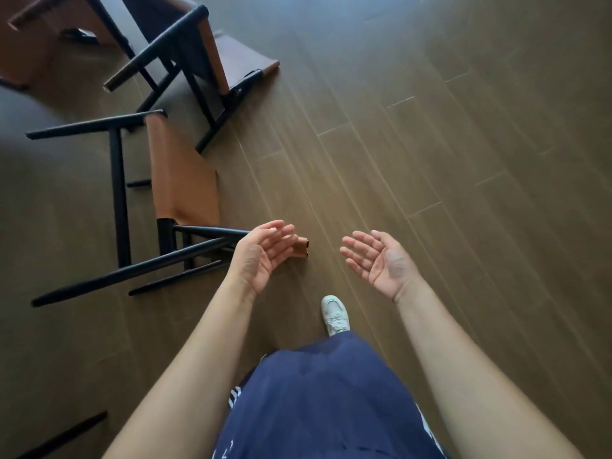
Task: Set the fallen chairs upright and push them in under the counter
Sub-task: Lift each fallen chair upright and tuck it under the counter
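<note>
Two chairs with black frames and tan leather seats lie tipped over on the wooden floor. The nearer chair (180, 180) lies on its side at the left, its legs pointing left and toward me. The farther chair (205, 61) lies behind it at the upper left. My left hand (263, 251) hovers open, palm up, over the nearer chair's tan backrest end (303, 248), not gripping it. My right hand (381, 260) is open, palm up, over bare floor to the right.
A third tan and black chair (49, 31) shows at the top left corner. Another black leg (66, 432) pokes in at the bottom left. My white shoe (335, 314) and blue skirt are below the hands. Bare wood floor (463, 144) spreads to the right.
</note>
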`<state>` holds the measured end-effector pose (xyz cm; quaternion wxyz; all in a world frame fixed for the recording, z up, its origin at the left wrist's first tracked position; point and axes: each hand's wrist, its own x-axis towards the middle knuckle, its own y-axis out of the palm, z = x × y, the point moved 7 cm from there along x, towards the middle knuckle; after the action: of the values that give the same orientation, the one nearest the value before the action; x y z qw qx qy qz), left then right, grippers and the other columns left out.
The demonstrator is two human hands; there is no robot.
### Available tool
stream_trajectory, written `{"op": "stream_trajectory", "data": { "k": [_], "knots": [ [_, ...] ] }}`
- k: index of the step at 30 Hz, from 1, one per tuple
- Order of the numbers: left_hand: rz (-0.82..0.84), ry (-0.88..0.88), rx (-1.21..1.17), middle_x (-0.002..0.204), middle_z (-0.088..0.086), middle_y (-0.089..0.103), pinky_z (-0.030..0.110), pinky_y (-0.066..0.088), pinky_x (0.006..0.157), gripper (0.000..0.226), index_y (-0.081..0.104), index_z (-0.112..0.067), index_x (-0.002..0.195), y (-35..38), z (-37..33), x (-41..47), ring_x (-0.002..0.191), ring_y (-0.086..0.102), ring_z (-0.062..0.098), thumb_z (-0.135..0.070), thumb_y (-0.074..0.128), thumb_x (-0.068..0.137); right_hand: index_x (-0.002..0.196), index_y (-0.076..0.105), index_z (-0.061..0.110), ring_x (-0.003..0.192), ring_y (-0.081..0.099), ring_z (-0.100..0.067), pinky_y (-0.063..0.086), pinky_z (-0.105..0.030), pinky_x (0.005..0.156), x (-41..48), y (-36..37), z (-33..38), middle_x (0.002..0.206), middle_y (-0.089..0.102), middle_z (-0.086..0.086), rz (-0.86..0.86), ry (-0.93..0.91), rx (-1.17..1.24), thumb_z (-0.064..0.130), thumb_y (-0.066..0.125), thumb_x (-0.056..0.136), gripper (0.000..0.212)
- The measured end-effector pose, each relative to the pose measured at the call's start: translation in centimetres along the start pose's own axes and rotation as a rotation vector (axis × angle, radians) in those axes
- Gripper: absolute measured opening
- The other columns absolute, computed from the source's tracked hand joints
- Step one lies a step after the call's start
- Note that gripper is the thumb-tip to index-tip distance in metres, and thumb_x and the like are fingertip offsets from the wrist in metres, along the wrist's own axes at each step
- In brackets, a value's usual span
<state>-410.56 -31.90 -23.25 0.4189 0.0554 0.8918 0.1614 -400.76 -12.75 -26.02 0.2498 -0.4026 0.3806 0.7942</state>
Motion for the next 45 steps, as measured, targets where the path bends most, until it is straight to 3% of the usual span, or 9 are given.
{"op": "stream_trajectory", "data": {
  "k": [6, 14, 21, 31, 36, 45],
  "knots": [
    [-0.053, 0.004, -0.021, 0.097, 0.01, 0.072, 0.032, 0.056, 0.078, 0.02, 0.062, -0.01, 0.099, 2.1, 0.3, 1.9, 0.084, 0.072, 0.022, -0.006, 0.043, 0.094, 0.1, 0.062, 0.01, 0.072, 0.074, -0.02, 0.058, -0.025, 0.062, 2.1, -1.1, 4.3, 0.086, 0.076, -0.007, -0.04, 0.032, -0.037, 0.026, 0.041, 0.1, 0.026],
    [-0.051, 0.016, 0.049, 0.1, 0.012, 0.07, 0.034, 0.053, 0.084, 0.022, 0.061, -0.009, 0.099, 3.3, -1.1, 4.6, 0.087, 0.07, 0.023, -0.004, 0.04, 0.095, 0.1, 0.062, 0.01, 0.074, 0.074, -0.021, 0.059, -0.025, 0.061, 4.1, -0.3, 4.8, 0.089, 0.076, -0.008, -0.029, 0.058, 0.004, 0.022, 0.043, 0.099, 0.023],
    [-0.111, 0.013, -0.037, 0.091, 0.01, 0.073, 0.033, 0.056, 0.079, 0.021, 0.062, -0.008, 0.096, 5.3, -0.5, 6.1, 0.084, 0.071, 0.024, -0.003, 0.041, 0.094, 0.101, 0.063, 0.008, 0.078, 0.074, -0.022, 0.059, -0.027, 0.064, 6.0, -0.4, 8.8, 0.092, 0.076, -0.009, -0.007, 0.075, -0.027, 0.021, 0.044, 0.098, 0.022],
    [-0.466, 0.066, -0.338, 0.092, 0.013, 0.07, 0.032, 0.054, 0.074, 0.02, 0.06, -0.006, 0.097, 11.0, 4.0, 7.1, 0.074, 0.071, 0.02, -0.002, 0.041, 0.094, 0.11, 0.062, 0.008, 0.088, 0.072, -0.023, 0.056, -0.031, 0.072, 10.3, -2.1, 16.3, 0.107, 0.073, -0.011, 0.133, 0.321, -0.452, 0.019, 0.043, 0.098, 0.025],
    [-0.561, 0.108, -0.465, 0.086, 0.012, 0.074, 0.033, 0.054, 0.075, 0.02, 0.062, -0.005, 0.097, 12.0, 6.8, 6.5, 0.078, 0.072, 0.022, -0.005, 0.043, 0.095, 0.11, 0.062, 0.007, 0.087, 0.071, -0.023, 0.055, -0.031, 0.074, 12.3, -0.5, 18.7, 0.103, 0.073, -0.01, 0.19, 0.338, -0.576, 0.018, 0.044, 0.099, 0.024],
    [-0.701, 0.023, -0.5, 0.098, 0.015, 0.07, 0.031, 0.054, 0.077, 0.017, 0.062, -0.005, 0.098, 9.5, 13.4, 8.7, 0.087, 0.069, 0.023, -0.005, 0.045, 0.094, 0.101, 0.063, 0.008, 0.074, 0.073, -0.019, 0.057, -0.025, 0.064, 16.9, -0.1, 14.9, 0.093, 0.074, -0.008, 0.221, 0.371, -0.671, 0.016, 0.044, 0.097, 0.021]
  ]
}}
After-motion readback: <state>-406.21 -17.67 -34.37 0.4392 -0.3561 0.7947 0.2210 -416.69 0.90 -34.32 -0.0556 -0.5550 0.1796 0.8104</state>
